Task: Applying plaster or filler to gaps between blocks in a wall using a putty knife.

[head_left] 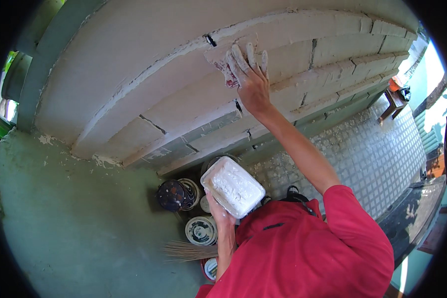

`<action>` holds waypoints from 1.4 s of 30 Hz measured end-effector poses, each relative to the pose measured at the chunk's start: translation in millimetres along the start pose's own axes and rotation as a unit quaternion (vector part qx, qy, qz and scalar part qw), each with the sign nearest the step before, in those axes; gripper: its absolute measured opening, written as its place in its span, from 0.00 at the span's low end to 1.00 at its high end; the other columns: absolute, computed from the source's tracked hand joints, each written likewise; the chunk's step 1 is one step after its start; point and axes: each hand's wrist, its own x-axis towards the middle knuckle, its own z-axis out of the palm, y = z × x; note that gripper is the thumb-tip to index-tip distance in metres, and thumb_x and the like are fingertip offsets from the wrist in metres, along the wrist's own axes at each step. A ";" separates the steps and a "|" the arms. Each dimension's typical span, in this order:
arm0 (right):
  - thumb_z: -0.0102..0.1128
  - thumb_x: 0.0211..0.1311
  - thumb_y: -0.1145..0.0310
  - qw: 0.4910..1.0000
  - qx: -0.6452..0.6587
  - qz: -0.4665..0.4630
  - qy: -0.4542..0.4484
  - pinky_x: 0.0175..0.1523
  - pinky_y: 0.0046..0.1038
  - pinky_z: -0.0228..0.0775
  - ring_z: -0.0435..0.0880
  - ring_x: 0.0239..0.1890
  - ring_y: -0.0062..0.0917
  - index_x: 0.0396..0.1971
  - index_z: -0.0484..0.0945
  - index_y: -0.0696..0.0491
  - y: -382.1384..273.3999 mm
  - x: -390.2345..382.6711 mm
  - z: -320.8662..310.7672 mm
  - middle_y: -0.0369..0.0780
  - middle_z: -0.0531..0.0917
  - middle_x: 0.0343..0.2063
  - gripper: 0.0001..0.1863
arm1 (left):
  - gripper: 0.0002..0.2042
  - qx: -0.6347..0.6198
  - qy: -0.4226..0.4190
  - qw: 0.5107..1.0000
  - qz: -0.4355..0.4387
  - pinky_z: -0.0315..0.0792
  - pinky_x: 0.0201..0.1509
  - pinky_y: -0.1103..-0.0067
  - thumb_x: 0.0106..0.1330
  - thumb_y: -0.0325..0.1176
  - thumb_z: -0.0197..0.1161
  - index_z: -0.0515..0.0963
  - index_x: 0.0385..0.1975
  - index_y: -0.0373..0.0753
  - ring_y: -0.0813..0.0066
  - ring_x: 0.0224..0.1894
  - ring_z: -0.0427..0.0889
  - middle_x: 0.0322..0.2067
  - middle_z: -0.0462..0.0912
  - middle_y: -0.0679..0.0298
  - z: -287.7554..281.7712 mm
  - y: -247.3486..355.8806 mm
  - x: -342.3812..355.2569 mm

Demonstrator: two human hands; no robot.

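Observation:
My right hand, its fingers coated in white paste, is raised to the wall. It presses a thin, flat, paste-smeared piece with reddish marks against the wall; whether this is a spreader or a scrap of sheet cannot be made out. My left hand grips the near-left side of a white rectangular tub at waist height. White paste fills the tub. The pale wall has stepped ledges, dark vertical gaps and rough white filler along its upper edge.
Below the tub, paint cans and a lidded bucket crowd the corner beside a stick broom. A green wall closes off the left. Patterned tiles run rightward toward a small wooden stool.

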 end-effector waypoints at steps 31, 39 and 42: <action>0.52 0.49 0.82 0.946 0.152 0.252 -0.136 0.40 0.43 0.73 0.81 0.34 0.47 0.58 0.67 0.55 -74.8 19.2 -64.6 0.53 0.81 0.32 0.31 | 0.29 -0.020 0.005 0.999 0.039 0.65 0.64 0.67 0.72 0.55 0.36 0.56 0.66 0.41 0.61 0.62 0.67 0.63 0.64 0.59 -24.1 16.3 5.3; 0.50 0.50 0.81 0.953 0.196 0.190 -0.133 0.38 0.45 0.72 0.81 0.31 0.49 0.58 0.66 0.60 -110.7 22.2 -34.8 0.55 0.81 0.31 0.30 | 0.29 -0.022 0.020 0.999 0.044 0.66 0.62 0.67 0.72 0.55 0.37 0.58 0.65 0.42 0.62 0.61 0.69 0.61 0.66 0.60 -22.5 22.8 5.6; 0.50 0.50 0.81 0.951 0.234 0.149 -0.140 0.38 0.45 0.72 0.81 0.31 0.50 0.57 0.68 0.61 -112.4 12.4 -41.9 0.54 0.81 0.31 0.29 | 0.29 -0.026 0.016 0.999 0.044 0.66 0.62 0.67 0.72 0.55 0.38 0.58 0.65 0.42 0.62 0.61 0.69 0.61 0.66 0.60 -26.1 23.5 6.5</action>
